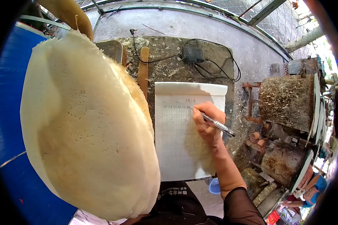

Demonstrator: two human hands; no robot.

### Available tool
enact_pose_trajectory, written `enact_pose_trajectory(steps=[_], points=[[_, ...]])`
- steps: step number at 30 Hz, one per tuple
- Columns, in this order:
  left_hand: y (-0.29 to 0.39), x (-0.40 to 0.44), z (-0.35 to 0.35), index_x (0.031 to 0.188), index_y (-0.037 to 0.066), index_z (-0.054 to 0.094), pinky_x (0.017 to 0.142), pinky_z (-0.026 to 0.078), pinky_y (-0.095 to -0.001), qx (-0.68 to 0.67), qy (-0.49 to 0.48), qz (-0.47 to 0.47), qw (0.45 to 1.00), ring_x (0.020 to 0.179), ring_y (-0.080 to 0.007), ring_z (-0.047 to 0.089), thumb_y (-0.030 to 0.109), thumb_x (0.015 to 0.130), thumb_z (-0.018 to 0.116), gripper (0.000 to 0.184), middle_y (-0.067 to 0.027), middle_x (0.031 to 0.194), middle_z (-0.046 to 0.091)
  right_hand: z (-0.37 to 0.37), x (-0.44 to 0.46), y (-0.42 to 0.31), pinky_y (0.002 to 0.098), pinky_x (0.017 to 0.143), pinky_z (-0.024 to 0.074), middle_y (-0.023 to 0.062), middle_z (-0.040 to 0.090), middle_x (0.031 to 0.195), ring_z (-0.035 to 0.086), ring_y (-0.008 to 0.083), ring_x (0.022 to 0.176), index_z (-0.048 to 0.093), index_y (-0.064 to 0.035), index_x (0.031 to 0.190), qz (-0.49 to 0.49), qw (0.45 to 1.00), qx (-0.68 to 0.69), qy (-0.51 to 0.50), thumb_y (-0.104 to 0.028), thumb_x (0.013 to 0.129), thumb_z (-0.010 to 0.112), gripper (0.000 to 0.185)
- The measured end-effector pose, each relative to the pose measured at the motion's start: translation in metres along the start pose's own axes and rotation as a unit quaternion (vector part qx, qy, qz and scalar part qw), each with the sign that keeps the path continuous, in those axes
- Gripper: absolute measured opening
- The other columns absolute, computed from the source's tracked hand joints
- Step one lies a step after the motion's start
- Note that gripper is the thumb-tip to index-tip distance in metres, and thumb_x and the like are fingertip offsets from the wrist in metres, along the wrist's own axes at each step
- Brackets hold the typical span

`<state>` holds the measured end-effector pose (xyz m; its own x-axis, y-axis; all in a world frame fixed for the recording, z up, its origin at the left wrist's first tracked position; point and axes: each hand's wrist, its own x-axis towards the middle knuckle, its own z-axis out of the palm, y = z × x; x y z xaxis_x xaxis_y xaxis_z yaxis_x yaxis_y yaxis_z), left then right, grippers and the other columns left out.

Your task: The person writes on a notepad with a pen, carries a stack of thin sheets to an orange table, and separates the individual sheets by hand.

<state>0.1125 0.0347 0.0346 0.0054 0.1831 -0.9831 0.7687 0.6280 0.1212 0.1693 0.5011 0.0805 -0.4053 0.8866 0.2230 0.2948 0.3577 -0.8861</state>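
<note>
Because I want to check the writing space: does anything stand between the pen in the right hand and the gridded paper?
Nothing visible does: the pen, held in the right hand, has its tip at the written row of the gridded paper. The large pale slab borders the paper's left edge, apart from the pen.

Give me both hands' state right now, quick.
Left hand: not in view, so its state cannot be told.
Right hand: closed around a pen, over the gridded sheet.

Notepad (172, 150): bright daylight; soft shadow around right hand (209, 120).
Far-right background (329, 56): overexposed glare.
Frame rim: black vignette, curved distortion.
</note>
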Motion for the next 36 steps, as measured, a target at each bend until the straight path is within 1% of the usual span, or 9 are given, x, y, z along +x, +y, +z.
enact_pose_trajectory(steps=[9,13,16,18,20,25,30,32,36], points=[[-0.007,-0.011,0.002,0.132,0.008,0.019,0.069,0.048,-0.0450,0.001,0.013,0.014,1.000,0.089,-0.0377,0.056,0.049,0.059,0.066,0.096,-0.0190,0.112,0.051,-0.013,0.007,-0.010,0.0191,0.037,0.0355,0.0003,0.052,0.054,0.044,0.0042,0.041,0.057,-0.0021,0.068,0.263,0.937,0.230,0.020,-0.013,0.077,0.061,0.014],[-0.018,-0.009,-0.002,0.127,0.007,0.028,0.067,0.049,-0.0448,-0.046,0.015,-0.023,0.999,0.087,-0.0377,0.057,0.049,0.061,0.065,0.087,-0.0169,0.113,0.051,-0.035,-0.007,-0.037,0.0300,0.042,0.0416,0.0097,0.054,0.052,0.051,0.0158,0.042,0.057,-0.0002,0.058,0.325,0.903,-0.157,-0.235,-0.038,0.075,0.062,0.042],[-0.032,-0.027,-0.026,0.122,0.008,0.037,0.066,0.049,-0.0431,-0.202,0.120,0.002,0.972,0.085,-0.0357,0.058,0.046,0.070,0.058,0.068,-0.0155,0.107,0.053,-0.034,-0.035,-0.045,0.0363,0.047,0.0437,0.0156,0.056,0.057,0.057,0.0293,0.052,0.058,0.0000,0.057,0.156,0.857,-0.424,-0.246,-0.053,0.071,0.058,0.055],[-0.073,-0.018,-0.022,0.117,0.009,0.043,0.065,0.049,-0.0422,-0.418,0.158,0.014,0.895,0.082,-0.0335,0.058,0.043,0.078,0.051,0.052,-0.0137,0.103,0.055,-0.037,-0.038,-0.062,0.0376,0.049,0.0439,0.0168,0.058,0.060,0.057,0.0330,0.057,0.059,-0.0004,0.059,0.136,0.846,-0.461,-0.230,-0.057,0.069,0.058,0.057],[-0.113,-0.037,-0.043,0.101,0.012,0.052,0.055,0.047,-0.0347,-0.747,0.183,0.023,0.639,0.071,-0.0231,0.058,0.046,0.083,0.045,0.039,-0.0065,0.092,0.056,-0.038,-0.042,-0.083,0.0366,0.049,0.0446,0.0167,0.057,0.059,0.058,0.0296,0.055,0.057,0.0009,0.059,0.129,0.905,-0.359,-0.188,-0.054,0.071,0.059,0.056],[-0.214,-0.100,-0.154,0.085,0.009,0.054,0.054,0.050,-0.0360,-0.856,0.374,0.175,0.312,0.061,-0.0217,0.060,0.050,0.085,0.041,0.043,-0.0094,0.076,0.061,-0.020,-0.089,-0.105,0.0253,0.047,0.0445,0.0091,0.059,0.067,0.058,0.0158,0.053,0.057,0.0013,0.078,0.346,0.920,0.101,-0.157,-0.041,0.083,0.053,0.043],[-0.309,-0.033,-0.286,0.100,0.010,0.054,0.075,0.045,-0.0340,-0.825,0.269,0.315,0.385,0.086,-0.0202,0.055,0.054,0.083,0.040,0.049,-0.0052,0.092,0.058,0.032,-0.126,-0.102,0.0329,0.065,0.0475,0.0133,0.059,0.088,0.059,0.0206,0.081,0.049,0.0034,0.105,0.415,0.798,0.434,-0.047,-0.059,0.083,0.034,0.068],[-0.232,-0.111,-0.332,0.114,0.009,0.049,0.084,0.042,-0.0343,-0.814,0.200,0.353,0.417,0.099,-0.0225,0.052,0.052,0.086,0.037,0.053,-0.0070,0.109,0.055,0.052,-0.123,-0.141,0.0357,0.066,0.0453,0.0109,0.059,0.085,0.056,0.0184,0.082,0.054,0.0011,0.099,0.437,0.761,0.477,0.044,-0.058,0.085,0.030,0.065],[-0.233,-0.103,-0.362,0.123,0.008,0.042,0.091,0.038,-0.0357,-0.749,0.173,0.429,0.474,0.110,-0.0233,0.046,0.050,0.087,0.034,0.056,-0.0077,0.122,0.048,0.053,-0.106,-0.142,0.0232,0.051,0.0378,0.0028,0.056,0.068,0.047,0.0072,0.058,0.060,0.0002,0.082,0.376,0.907,0.144,0.122,-0.034,0.088,0.044,0.038]])
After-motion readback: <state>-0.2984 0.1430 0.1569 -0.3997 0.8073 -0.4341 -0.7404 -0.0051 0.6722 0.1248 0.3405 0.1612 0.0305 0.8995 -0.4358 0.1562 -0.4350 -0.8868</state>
